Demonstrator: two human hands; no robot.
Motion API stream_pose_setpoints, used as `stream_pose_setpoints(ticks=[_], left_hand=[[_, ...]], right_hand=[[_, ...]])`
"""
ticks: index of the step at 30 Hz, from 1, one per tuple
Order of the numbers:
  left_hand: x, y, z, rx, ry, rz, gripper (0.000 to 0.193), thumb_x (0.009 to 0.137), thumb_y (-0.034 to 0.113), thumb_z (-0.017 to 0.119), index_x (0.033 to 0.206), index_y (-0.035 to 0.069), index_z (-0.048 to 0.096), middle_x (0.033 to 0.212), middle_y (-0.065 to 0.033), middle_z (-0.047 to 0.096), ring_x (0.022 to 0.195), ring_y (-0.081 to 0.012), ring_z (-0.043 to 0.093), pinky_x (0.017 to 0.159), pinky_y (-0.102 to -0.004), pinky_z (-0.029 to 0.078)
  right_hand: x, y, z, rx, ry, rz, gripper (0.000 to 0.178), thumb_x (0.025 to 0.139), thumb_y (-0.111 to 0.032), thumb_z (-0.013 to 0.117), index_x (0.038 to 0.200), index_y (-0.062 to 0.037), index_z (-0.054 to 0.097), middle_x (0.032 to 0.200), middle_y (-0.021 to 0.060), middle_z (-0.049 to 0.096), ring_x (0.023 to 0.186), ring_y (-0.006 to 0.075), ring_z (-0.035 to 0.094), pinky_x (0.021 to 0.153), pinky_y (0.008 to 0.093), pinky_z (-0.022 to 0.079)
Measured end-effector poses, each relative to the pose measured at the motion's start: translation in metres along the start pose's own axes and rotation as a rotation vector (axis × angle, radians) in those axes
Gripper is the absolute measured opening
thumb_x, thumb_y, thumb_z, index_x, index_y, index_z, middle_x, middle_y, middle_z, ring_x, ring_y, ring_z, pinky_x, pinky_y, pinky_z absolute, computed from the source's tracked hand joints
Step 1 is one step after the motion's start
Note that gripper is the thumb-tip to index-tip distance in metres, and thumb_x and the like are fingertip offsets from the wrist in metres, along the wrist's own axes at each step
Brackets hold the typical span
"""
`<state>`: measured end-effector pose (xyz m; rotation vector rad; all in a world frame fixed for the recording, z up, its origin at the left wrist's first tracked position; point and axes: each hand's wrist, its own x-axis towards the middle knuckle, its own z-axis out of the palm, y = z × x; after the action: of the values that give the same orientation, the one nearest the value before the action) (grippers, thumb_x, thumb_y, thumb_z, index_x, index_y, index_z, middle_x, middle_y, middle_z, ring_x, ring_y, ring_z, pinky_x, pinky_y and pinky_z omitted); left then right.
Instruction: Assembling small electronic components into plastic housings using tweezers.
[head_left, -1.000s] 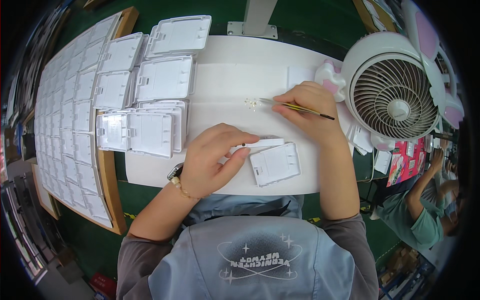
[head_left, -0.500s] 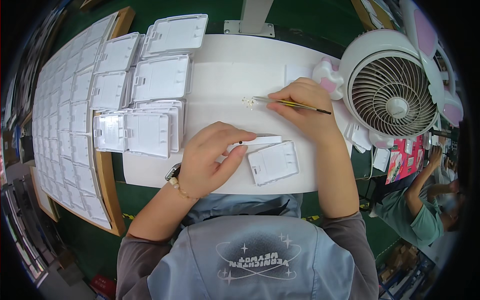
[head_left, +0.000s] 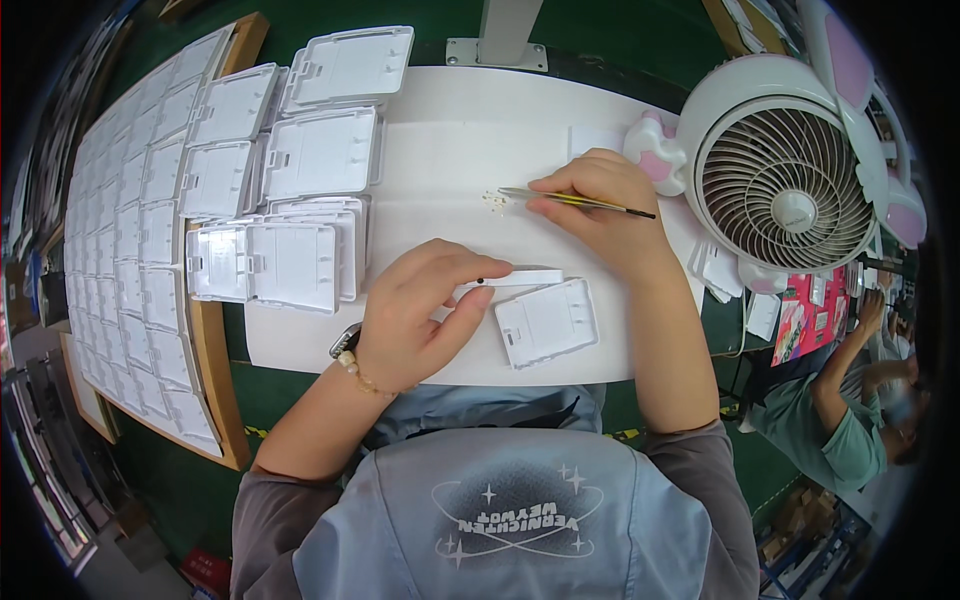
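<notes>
My right hand (head_left: pixel 590 205) grips a pair of tweezers (head_left: pixel 630 211), thin and metallic with a yellow and black rear part. The tips are beside a small scatter of tiny yellowish pieces (head_left: pixel 494 202) on the white tabletop (head_left: pixel 450 140). Whether a piece sits between the tips is too small to tell. Thumb and index finger of my left hand (head_left: pixel 425 305) close on a narrow white plastic part (head_left: pixel 535 277), held edge-up, with a small black spot by the fingertips. Just below it lies a white rectangular plastic cover (head_left: pixel 546 323), its inner side up.
Stacks of similar white covers (head_left: pixel 320 155) stand at the left, beside a wood-edged board (head_left: pixel 215 370) covered with more of them. A white and pink fan (head_left: pixel 790 190) occupies the right side. Beyond it, a person in a green top (head_left: pixel 830 420) sits nearby.
The tweezers and my right hand have shifted slightly left, over the tiny pieces. My left hand keeps its hold on the white part, almost still.
</notes>
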<state>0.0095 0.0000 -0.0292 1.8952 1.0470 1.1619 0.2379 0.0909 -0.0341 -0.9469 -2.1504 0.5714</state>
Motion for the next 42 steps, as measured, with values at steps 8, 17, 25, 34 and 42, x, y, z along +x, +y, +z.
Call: stream_pose_setpoints(ticks=[8, 17, 25, 34, 42], left_hand=[[0.001, 0.001, 0.001, -0.002, -0.003, 0.005, 0.021, 0.085, -0.001, 0.065, 0.105, 0.003, 0.070, 0.089, -0.0113, 0.067, 0.076, -0.0226, 0.064, 0.058, -0.0293, 0.052], [0.001, 0.000, 0.001, -0.009, -0.010, 0.013, 0.022, 0.085, -0.002, 0.065, 0.106, 0.002, 0.071, 0.092, -0.0129, 0.066, 0.077, -0.0223, 0.064, 0.059, -0.0283, 0.052], [-0.013, -0.004, 0.008, -0.139, 0.084, -0.176, 0.036, 0.088, -0.002, 0.065, 0.124, 0.000, 0.060, 0.098, -0.0111, 0.065, 0.084, -0.0167, 0.065, 0.067, -0.0240, 0.054], [-0.012, -0.006, 0.008, -0.190, 0.109, -0.219, 0.045, 0.090, 0.002, 0.067, 0.132, 0.002, 0.052, 0.107, -0.0104, 0.064, 0.090, -0.0150, 0.066, 0.069, -0.0244, 0.055], [-0.010, -0.003, 0.004, -0.072, 0.028, -0.190, 0.044, 0.091, -0.003, 0.063, 0.134, -0.001, 0.050, 0.115, -0.0105, 0.057, 0.100, -0.0140, 0.058, 0.075, -0.0231, 0.052]], right_hand=[[-0.002, 0.001, 0.001, 0.014, 0.001, 0.032, 0.018, 0.071, -0.009, 0.084, 0.085, -0.0071, 0.073, 0.076, 0.0037, 0.069, 0.069, 0.0184, 0.060, 0.060, 0.0295, 0.046], [0.001, -0.002, 0.001, 0.005, -0.013, 0.055, 0.016, 0.072, -0.011, 0.084, 0.084, -0.0068, 0.073, 0.075, 0.0037, 0.069, 0.069, 0.0186, 0.060, 0.060, 0.0297, 0.045], [-0.002, -0.026, 0.004, 0.386, 0.066, 0.402, 0.010, 0.082, -0.011, 0.077, 0.083, -0.0037, 0.070, 0.074, 0.0047, 0.066, 0.068, 0.0133, 0.058, 0.060, 0.0273, 0.044], [-0.007, -0.035, 0.007, 0.909, 0.056, 0.704, 0.015, 0.089, -0.015, 0.072, 0.086, -0.0015, 0.067, 0.074, 0.0027, 0.063, 0.065, 0.0078, 0.055, 0.061, 0.0209, 0.043], [-0.007, -0.035, 0.007, 0.954, 0.039, 0.676, 0.017, 0.088, -0.018, 0.075, 0.087, -0.0020, 0.069, 0.075, 0.0021, 0.066, 0.067, 0.0069, 0.058, 0.059, 0.0200, 0.043]])
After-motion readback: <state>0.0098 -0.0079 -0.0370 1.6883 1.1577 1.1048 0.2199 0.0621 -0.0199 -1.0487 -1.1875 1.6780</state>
